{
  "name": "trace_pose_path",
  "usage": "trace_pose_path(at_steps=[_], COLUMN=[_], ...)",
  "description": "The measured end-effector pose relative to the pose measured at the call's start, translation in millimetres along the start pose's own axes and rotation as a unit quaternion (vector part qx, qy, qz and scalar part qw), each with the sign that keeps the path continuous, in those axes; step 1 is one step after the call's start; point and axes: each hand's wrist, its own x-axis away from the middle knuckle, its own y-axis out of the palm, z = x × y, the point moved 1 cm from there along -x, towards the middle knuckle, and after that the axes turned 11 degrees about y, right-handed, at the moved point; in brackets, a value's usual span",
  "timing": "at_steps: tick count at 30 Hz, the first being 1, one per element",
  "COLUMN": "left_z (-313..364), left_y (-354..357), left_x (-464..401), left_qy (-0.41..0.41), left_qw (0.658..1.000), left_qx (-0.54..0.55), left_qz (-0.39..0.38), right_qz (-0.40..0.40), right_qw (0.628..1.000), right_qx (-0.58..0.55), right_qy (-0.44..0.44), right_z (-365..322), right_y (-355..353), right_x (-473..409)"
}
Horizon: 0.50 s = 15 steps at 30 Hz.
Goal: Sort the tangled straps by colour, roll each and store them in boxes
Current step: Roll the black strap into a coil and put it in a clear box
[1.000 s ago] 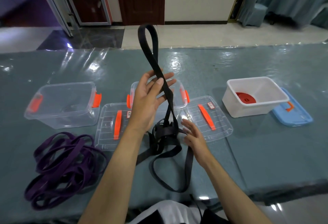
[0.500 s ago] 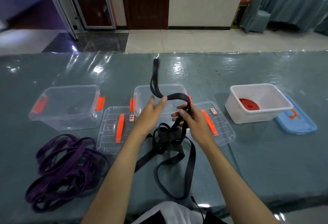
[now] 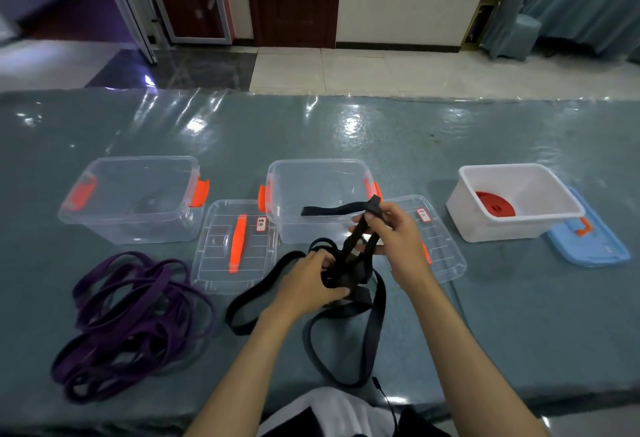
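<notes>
Straps, biggest first: purple tangle (image 3: pixel 131 319) at eight o'clock, black strap (image 3: pixel 346 325) at six. Its tall loop has dropped; right hand (image 3: pixel 398 242) pinches the free end, left hand (image 3: pixel 311 284) grips the knot, so untangling continues.

Open table (image 3: pixel 519 315) front-right; purple straps (image 3: pixel 131 315) left, boxes & lids (image 3: pixel 235 246) behind

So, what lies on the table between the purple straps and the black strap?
In the head view, only bare table lies between the purple straps and the black strap. A clear lid sits just behind that gap.
</notes>
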Motion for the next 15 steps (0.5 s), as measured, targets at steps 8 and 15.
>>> trace_pose_path(at_steps=[8,15], left_z=[-9.7,-7.0], left_y=[-4.0,-36.3], left_x=[5.1,20.2], left_qy=[0.103,0.060], left_qw=[0.974,0.930], left_qx=[-0.008,0.243], left_qz=[0.199,0.271], right_qz=[0.033,0.088], right_qw=[0.998,0.995], right_qx=[-0.044,-0.024], right_qy=[-0.013,-0.026], right_z=[-8.9,-2.3], right_y=[-9.4,-23.8], right_x=[4.0,4.9])
